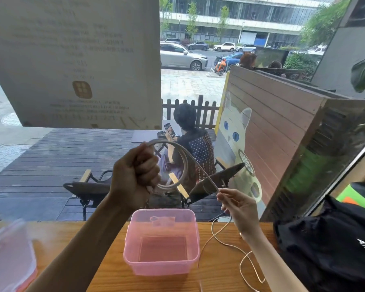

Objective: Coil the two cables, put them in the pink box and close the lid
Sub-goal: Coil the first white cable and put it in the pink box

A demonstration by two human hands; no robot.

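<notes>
My left hand (135, 175) is raised above the pink box (133, 264) and closed around a coil of pale cable (184, 163) with a couple of loops. A straight run of the same cable goes down to my right hand (238, 207), which pinches it between the fingertips. From there the cable trails in loose curves (242, 262) over the wooden table to the right of the box. The box stands open, with nothing inside. Its translucent pink lid (9, 258) lies at the far left.
A black bag (329, 249) sits on the wooden table (217, 277) at the right. A window runs along the table's far edge, with a deck, chairs and a seated person outside. A large paper sign hangs on the glass at upper left.
</notes>
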